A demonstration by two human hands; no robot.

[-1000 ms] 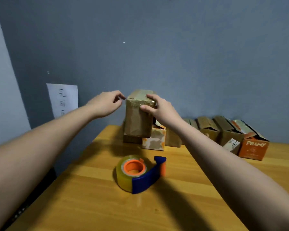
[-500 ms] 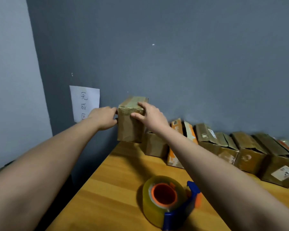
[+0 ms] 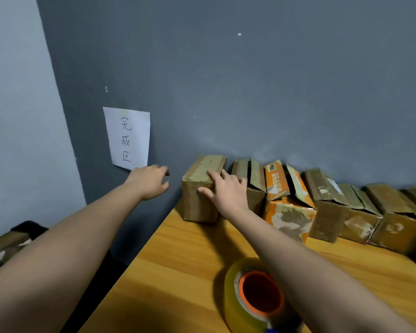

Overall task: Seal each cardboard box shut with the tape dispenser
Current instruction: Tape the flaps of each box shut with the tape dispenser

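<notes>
A taped brown cardboard box (image 3: 197, 200) stands on the wooden table (image 3: 178, 272) at its far left corner, against the wall. My right hand (image 3: 222, 191) rests on its top right edge, fingers spread over the top and thumb on the front face. My left hand (image 3: 149, 181) hovers to the left of the box, apart from it, fingers loosely curled and holding nothing. The tape dispenser (image 3: 252, 296), a yellowish roll on an orange hub with a blue frame, lies near the table's front, partly behind my right forearm.
A row of several cardboard boxes with open flaps (image 3: 334, 205) lines the wall to the right, one orange and white (image 3: 283, 212). A handwritten paper sign (image 3: 127, 138) hangs on the grey wall. More boxes (image 3: 5, 246) lie low at the far left, beyond the table's edge.
The taped box went from being held up in both hands to standing on the table corner. My left hand has come off it; my right hand stays on top.
</notes>
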